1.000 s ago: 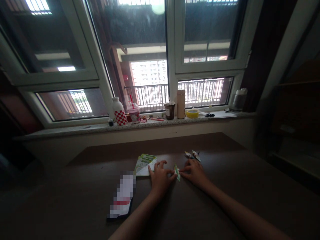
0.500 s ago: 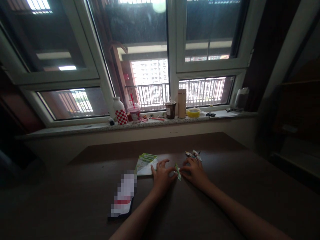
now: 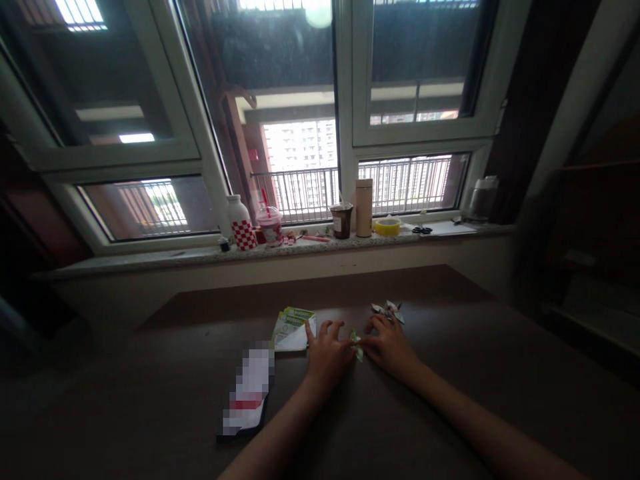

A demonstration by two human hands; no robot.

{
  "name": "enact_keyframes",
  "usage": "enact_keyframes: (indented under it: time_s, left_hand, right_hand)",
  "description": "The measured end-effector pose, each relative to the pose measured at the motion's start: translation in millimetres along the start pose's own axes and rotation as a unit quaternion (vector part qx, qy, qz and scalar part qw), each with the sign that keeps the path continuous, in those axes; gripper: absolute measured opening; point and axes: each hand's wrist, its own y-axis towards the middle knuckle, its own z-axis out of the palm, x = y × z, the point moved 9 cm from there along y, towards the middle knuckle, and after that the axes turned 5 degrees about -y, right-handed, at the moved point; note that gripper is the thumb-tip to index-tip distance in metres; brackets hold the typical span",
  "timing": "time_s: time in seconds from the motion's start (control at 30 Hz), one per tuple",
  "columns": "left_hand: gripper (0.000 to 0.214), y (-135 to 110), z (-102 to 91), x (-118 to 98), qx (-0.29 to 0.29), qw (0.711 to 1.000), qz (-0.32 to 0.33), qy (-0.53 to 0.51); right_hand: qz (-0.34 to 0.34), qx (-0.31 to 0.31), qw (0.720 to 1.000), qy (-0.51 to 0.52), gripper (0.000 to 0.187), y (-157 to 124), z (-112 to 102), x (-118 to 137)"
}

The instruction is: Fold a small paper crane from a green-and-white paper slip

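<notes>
A small green-and-white folded paper lies on the brown table between my two hands. My left hand meets it from the left with fingertips closed on its edge; the other fingers are bent and raised. From the right, my right hand pinches the same piece, its fingers curled. The exact fingertip contact is partly hidden. Just beyond my right hand sit several folded paper pieces, white with coloured bits. Beside my left hand is a small stack of green-and-white printed paper sheets, the top one showing a white folded flap.
A phone-like dark-edged object, its face blurred out, lies on the table left of my forearm. On the windowsill stand a checkered bottle, lidded cups, a tan flask, yellow tape and scissors.
My left fingers have shifted slightly right and up, closer against the folded paper, so the hands' fingertips now nearly meet. My right hand has barely moved.
</notes>
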Motion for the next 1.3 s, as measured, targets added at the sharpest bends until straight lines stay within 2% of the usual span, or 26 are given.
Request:
enact_keyframes:
  time_s: [0.13, 0.37, 0.5, 0.73, 0.9, 1.03, 1.3]
  left_hand:
    - [0.013, -1.0, -2.7, -0.2, -0.012, 1.0, -0.005, 0.002]
    - [0.014, -4.7, 1.7, 15.8, 0.005, 0.996, -0.086, -0.036]
    - [0.014, -4.5, -0.2, 20.2, 0.013, 0.993, -0.107, -0.04]
    - [0.013, -3.6, -0.9, 19.2, 0.02, 0.994, -0.099, -0.046]
    - [0.011, -4.2, 3.3, 20.1, 0.006, 0.994, -0.091, -0.053]
    - [0.01, -4.3, 5.4, 18.7, 0.004, 0.995, -0.084, -0.056]
    - [0.006, -4.5, 5.8, 19.9, 0.007, 0.993, -0.089, -0.08]
  right_hand:
    - [0.006, -0.01, 1.0, -0.007, 0.013, -0.3, -4.2, -0.3]
    - [0.051, -0.011, 0.998, 0.022, 0.011, -1.5, -5.2, -8.2]
    - [0.064, -0.012, 0.997, 0.031, 0.012, -1.2, -5.4, -10.8]
    - [0.052, -0.029, 0.998, 0.036, 0.009, -3.5, -2.0, -9.0]
    - [-0.008, -0.051, 0.998, 0.043, 0.012, -6.0, -4.5, 2.4]
    - [-0.052, -0.026, 0.995, 0.077, 0.016, -7.2, -7.5, 13.2]
    - [-0.018, -0.016, 0.997, 0.071, 0.016, -4.9, -0.7, 4.9]
